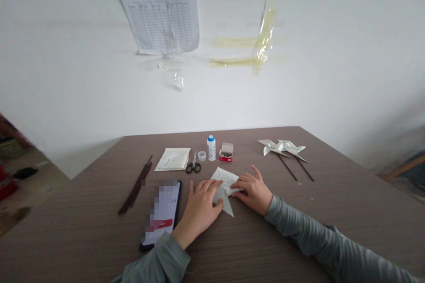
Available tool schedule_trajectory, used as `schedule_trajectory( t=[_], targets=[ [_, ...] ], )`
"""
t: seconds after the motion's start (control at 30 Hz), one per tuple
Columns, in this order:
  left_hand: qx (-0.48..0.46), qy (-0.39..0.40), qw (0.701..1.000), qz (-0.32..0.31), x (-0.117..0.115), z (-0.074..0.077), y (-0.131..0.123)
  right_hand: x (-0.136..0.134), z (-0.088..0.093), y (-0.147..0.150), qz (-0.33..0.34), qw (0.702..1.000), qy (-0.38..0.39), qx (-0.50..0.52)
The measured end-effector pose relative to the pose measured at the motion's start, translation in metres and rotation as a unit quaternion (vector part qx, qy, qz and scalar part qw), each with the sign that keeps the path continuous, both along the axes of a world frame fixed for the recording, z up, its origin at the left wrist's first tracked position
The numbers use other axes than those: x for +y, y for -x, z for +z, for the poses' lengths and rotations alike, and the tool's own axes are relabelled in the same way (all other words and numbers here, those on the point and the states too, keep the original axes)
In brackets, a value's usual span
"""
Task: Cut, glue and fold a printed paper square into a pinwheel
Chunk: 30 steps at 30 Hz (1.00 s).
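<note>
A printed sheet of paper [226, 180] lies on the table between my hands, with creases and a pointed triangular flap toward me. My left hand [203, 203] rests on its left side, fingers stretched out and thumb apart. At the sheet's right edge, my right hand [254, 191] pinches the paper between thumb and fingers, its index finger raised. Part of the sheet is hidden under both hands. Two finished paper pinwheels [282, 147] on dark sticks [288, 168] lie at the back right.
Left of my hands are a phone [162, 214], dark brown sticks [137, 185] and a stack of printed paper [173, 159]. Behind the sheet stand black-handled scissors [193, 166], a small clear cup [202, 155], a blue-capped white bottle [211, 148] and a red box of pins [226, 153].
</note>
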State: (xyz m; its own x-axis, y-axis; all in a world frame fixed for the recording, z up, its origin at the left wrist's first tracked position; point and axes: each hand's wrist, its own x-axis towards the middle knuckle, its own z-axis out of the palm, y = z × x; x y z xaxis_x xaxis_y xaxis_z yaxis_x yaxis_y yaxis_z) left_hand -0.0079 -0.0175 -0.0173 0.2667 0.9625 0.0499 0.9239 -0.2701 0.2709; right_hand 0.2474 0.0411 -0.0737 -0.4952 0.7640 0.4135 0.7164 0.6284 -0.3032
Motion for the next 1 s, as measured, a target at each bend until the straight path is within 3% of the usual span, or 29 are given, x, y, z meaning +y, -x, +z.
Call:
schedule_trajectory(
  t=[0.27,0.5,1.0],
  targets=[
    [0.002,-0.007,1.0,-0.011,0.0003,-0.0028,0.0025,-0.0006,0.0038,0.0006,-0.008,0.999,0.038,-0.011],
    [0.011,-0.005,1.0,-0.011,-0.0018,0.0048,0.0004,-0.0007,0.0006,-0.0001,-0.001,1.0,0.025,0.0],
    [0.004,-0.004,1.0,-0.007,0.0006,0.0028,0.0013,0.0009,-0.0031,-0.0016,0.002,1.0,0.006,0.002]
  ],
)
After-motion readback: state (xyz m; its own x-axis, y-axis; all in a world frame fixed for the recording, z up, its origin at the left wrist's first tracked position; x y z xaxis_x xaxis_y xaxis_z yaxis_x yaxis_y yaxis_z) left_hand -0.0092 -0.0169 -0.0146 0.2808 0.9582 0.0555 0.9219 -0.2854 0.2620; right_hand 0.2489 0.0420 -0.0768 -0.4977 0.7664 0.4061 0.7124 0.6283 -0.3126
